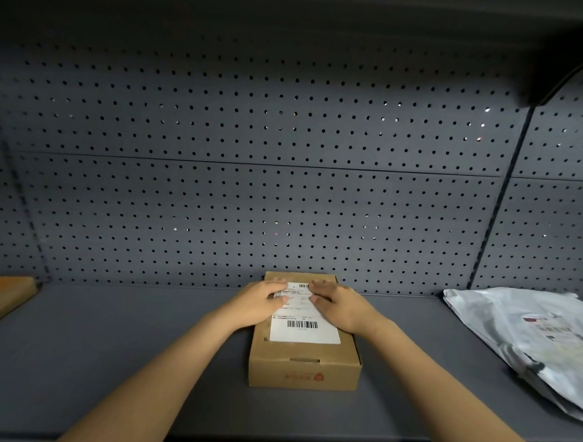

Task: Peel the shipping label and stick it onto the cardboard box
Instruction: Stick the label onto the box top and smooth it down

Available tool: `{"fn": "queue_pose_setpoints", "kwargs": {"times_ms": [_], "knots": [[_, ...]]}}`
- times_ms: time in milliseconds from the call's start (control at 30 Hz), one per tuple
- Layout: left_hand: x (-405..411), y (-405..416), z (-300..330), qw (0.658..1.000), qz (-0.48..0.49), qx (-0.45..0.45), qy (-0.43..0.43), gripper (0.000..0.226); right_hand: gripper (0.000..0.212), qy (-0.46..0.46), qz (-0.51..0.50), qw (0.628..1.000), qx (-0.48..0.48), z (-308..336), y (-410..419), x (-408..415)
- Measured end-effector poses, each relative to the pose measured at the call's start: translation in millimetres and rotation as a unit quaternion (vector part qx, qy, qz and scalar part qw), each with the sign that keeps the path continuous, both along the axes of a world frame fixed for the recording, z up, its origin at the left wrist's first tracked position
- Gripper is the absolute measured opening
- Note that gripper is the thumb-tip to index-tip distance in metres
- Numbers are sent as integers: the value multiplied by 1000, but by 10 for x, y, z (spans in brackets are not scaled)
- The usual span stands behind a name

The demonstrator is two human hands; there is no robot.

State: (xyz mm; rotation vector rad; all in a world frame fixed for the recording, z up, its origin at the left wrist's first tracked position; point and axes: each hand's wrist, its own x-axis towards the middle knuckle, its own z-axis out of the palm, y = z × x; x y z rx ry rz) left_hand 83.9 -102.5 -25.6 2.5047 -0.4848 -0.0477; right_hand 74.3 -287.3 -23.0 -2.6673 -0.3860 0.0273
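Both hands lie flat on top of the cardboard box (304, 360), palms down, fingers spread slightly and pointing inward toward each other. Left hand (262, 303) covers the upper left part of the shipping label (306, 323); right hand (341, 306) covers its upper right part. Fingertips of the two hands are close but apart, with a strip of printed label showing between them. Neither hand pinches anything; both press down on the label face.

Shipping label: white, lying flat on the box lid, long side running away from the viewer. One barcode visible near its lower end, another small one at the far end between the hands. Lower edge and lower corners look flush with the lid. Text too small to read.

Cardboard box: brown, shallow, closed, with a tuck tab at the near edge of the lid and a reddish printed mark on the near side wall. It sits on the dark grey shelf (140, 365), roughly centre, its far end near the pegboard back panel (251, 185).

Bare forearms reach in from the lower edge of the view.

Right of the box, well apart: a grey-white poly mailer bag (520, 337), crumpled, bearing its own label. At far left edge, well apart: part of another brown carton (0, 298), cut off by the frame.
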Motion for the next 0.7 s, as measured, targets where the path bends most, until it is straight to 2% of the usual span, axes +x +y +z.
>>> {"fn": "queue_pose_setpoints", "kwargs": {"times_ms": [167,233,433,533,700], "knots": [[-66,-38,24,998,2,43,-35,44,40,-35,-21,999,-22,33,-40,-83],[-131,-86,35,999,-9,24,-39,41,36,-55,-1,999,0,36,-6,-130],[-270,-163,28,998,-56,18,-30,33,34,-18,31,999,33,7,48,-206],[-310,-94,16,999,-41,-1,-28,35,40,-13,8,1000,13,10,-24,-218],[-307,99,0,999,-10,-13,-28,36,39,-26,-21,999,-2,41,-219,-283]]}}
